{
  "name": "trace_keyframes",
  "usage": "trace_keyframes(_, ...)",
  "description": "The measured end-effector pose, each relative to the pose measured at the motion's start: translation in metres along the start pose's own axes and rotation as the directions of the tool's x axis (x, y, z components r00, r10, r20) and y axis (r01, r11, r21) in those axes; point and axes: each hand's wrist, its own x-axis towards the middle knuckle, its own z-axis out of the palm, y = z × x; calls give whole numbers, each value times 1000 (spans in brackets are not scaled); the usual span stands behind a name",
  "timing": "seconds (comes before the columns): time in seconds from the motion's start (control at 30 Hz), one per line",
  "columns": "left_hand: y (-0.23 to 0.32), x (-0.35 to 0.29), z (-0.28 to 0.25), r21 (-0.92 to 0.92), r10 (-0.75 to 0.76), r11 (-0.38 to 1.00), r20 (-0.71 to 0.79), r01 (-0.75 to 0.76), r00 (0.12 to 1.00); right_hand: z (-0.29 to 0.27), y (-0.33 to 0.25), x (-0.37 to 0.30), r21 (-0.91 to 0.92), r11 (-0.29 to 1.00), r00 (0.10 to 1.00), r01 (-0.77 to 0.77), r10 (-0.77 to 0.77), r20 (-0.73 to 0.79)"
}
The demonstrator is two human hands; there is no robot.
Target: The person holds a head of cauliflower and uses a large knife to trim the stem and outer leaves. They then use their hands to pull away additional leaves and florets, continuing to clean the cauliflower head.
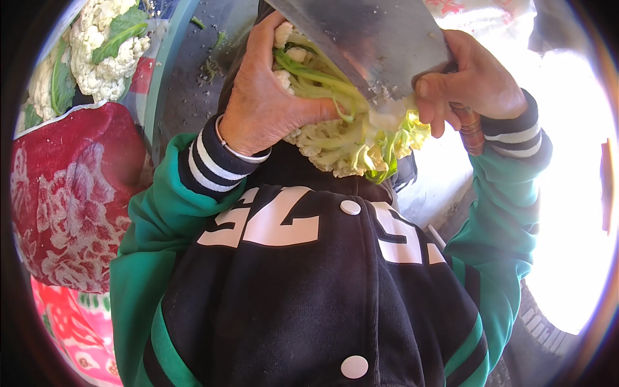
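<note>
My left hand [264, 97] is wrapped round a cauliflower [322, 145], thumb across its pale cut stalks and green leaf ribs. The cauliflower is held in front of my chest, with a few white florets showing by my fingers. In my right hand [474, 80] is a cleaver [380, 39] with a wide grey metal blade, and part of its brown handle shows below my palm. The blade lies over the upper side of the cauliflower, hiding part of it. White crumbs stick to the blade near its lower corner.
Several cauliflowers [106, 48] with green leaves sit at the upper left. Below them lies a dark red patterned cloth [71, 193], then a pink and red cloth [77, 329]. Leaf scraps and crumbs dot the grey surface [180, 97]. Strong light washes out the right side.
</note>
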Motion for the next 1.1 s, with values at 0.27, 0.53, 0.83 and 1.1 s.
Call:
trace_keyframes(0.27,-9,-1,0,95,84,992,-35,-80,996,13,10,-12,2,1000,981,-26,26,-190)
trace_keyframes(0.53,-5,3,2,138,92,987,-35,-87,995,-1,16,-27,40,993,982,109,-101,-162)
trace_keyframes(0.83,-2,4,5,103,100,990,-38,-96,994,-7,10,-33,-92,994,990,61,-72,-118)
trace_keyframes(1.1,-5,0,3,116,76,991,-31,-72,997,-11,11,-28,-226,973,999,42,-48,-18)
